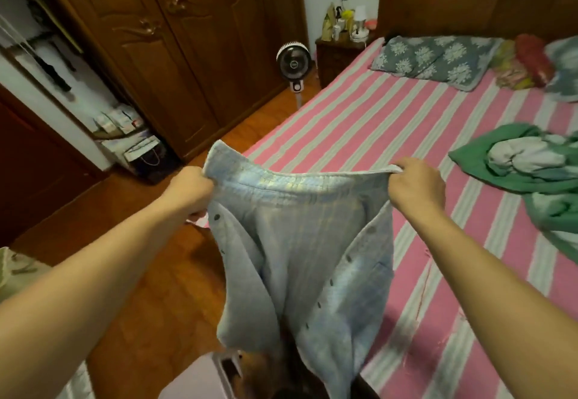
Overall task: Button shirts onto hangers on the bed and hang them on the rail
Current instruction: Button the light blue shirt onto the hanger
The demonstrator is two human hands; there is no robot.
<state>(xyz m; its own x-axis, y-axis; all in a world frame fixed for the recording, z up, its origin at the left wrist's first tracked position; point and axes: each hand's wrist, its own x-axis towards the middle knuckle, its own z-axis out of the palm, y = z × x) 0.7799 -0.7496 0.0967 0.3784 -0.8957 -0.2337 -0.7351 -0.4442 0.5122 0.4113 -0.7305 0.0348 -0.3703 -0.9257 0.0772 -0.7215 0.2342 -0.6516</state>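
Both hands hold a light blue shirt (300, 242) up in the air, over the floor at the bed's edge. Left hand (190, 190) is a fist w/ fingers curled tight round the collar end on that side; right hand (416, 184) pinches the other collar end, fingers curled over the fabric. Collar is stretched fairly taut btwn the two. Shirt hangs open at the front, dark buttons down both plackets, lower part drooping toward the floor and partly over the bed (359, 123) corner. Bed has a pink and pale striped sheet. On it, to the right, a crumpled green and white garment (531, 164); further back a grey flowered pillow (434, 57). A small fan (293, 60) stands on the wood floor beside the brown wardrobe (175, 42).
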